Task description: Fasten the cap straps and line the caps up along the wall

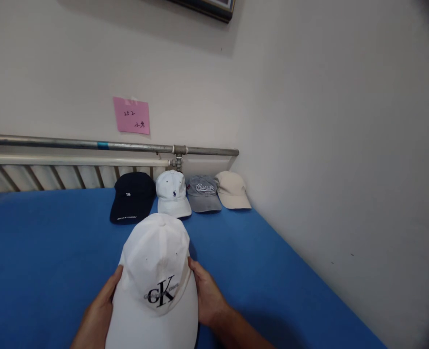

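Note:
A white baseball cap (156,271) with black lettering on its front is held up close to me, its brim pointing towards me. My left hand (100,305) grips the cap's left side, the thumb along its edge. On the opposite side my right hand (207,293) is closed on the cap too. The fingers of both hands are partly hidden behind it. Just beyond stand a black cap (134,194), a white cap with a small dark logo (172,191), a grey cap (203,194) and a beige cap (232,189), side by side in a row.
The caps rest on a blue surface (47,252). Behind it run a metal pipe (137,146) and a pale radiator (54,175) along the wall. A pink note (132,115) is stuck above the pipe. At the right a grey wall (338,169) borders the surface.

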`<move>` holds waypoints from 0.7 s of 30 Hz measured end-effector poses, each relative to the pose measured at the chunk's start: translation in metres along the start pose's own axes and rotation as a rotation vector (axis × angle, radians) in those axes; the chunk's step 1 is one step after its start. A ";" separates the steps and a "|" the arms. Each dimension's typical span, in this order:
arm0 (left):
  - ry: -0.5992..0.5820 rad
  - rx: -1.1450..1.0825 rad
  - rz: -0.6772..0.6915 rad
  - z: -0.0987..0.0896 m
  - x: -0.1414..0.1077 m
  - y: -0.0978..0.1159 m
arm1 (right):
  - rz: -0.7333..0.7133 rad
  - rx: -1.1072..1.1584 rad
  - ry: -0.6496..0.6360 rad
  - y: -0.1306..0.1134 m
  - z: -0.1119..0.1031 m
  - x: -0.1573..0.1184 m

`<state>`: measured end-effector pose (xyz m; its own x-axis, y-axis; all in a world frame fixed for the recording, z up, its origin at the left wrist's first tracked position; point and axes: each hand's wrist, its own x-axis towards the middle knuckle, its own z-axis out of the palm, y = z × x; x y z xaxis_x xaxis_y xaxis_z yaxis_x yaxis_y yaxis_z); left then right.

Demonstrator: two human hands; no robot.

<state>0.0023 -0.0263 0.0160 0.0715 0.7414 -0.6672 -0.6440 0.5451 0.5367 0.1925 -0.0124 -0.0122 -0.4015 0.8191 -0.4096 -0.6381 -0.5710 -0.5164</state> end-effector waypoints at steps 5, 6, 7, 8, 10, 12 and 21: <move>-0.076 -0.025 -0.055 0.003 0.000 -0.001 | 0.023 0.080 0.003 0.000 -0.001 0.000; -0.077 -0.026 -0.044 0.004 0.000 -0.001 | 0.029 0.084 0.011 0.000 -0.001 0.001; -0.076 -0.027 -0.035 0.004 0.000 -0.001 | 0.033 0.084 0.019 0.000 -0.002 0.001; -0.076 -0.029 -0.033 0.004 0.000 -0.001 | 0.034 0.081 0.024 0.000 -0.002 0.001; -0.090 -0.036 -0.054 0.004 -0.001 -0.001 | 0.020 0.075 0.023 0.000 -0.002 0.001; -0.097 -0.044 -0.077 0.003 -0.001 0.000 | 0.011 0.072 0.026 0.000 -0.001 0.001; -0.036 -0.066 0.018 0.002 -0.002 -0.001 | 0.031 0.054 0.018 0.000 -0.003 0.001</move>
<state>0.0037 -0.0273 0.0177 0.0862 0.7649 -0.6383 -0.6941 0.5058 0.5123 0.1945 -0.0114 -0.0150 -0.4101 0.7996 -0.4387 -0.6604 -0.5921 -0.4618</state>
